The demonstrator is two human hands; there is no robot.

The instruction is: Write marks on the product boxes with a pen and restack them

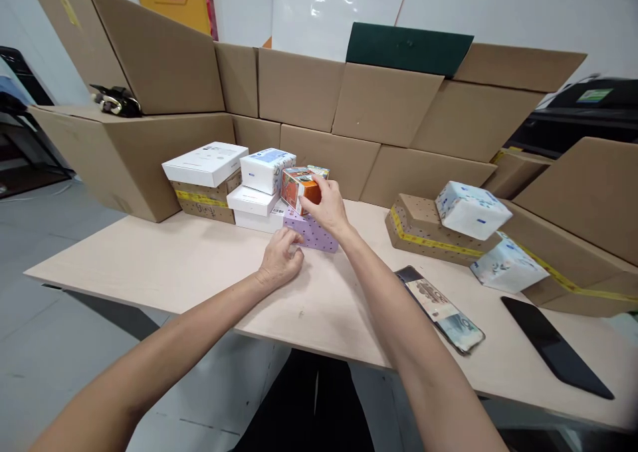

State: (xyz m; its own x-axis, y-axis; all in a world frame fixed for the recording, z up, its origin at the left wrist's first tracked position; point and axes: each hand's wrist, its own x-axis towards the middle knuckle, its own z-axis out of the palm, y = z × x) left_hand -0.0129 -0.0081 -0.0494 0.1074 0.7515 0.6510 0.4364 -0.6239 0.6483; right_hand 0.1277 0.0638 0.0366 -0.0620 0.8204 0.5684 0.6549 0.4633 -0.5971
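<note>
My right hand point(327, 207) grips a small orange printed box point(294, 187) between thumb and fingers. That box is tilted, just above or resting on a purple dotted box point(312, 231); the contact is partly hidden. My left hand point(282, 258) lies on the table at the purple box's front left corner. Its fingers are loosely bent, with a gap to the thumb and nothing held between them. Left of the orange box, a plastic-wrapped tissue pack point(266, 171) sits on stacked white boxes point(254, 203). Another colourful box point(319, 171) shows partly behind the orange one.
A flat white box point(207, 163) tops a brown taped box point(202, 203) at left. To the right are another taped box point(413, 223), tissue packs point(472, 209), a phone with banknotes point(441, 309) and a black phone point(555, 345). Large cartons point(304, 90) wall the table's back.
</note>
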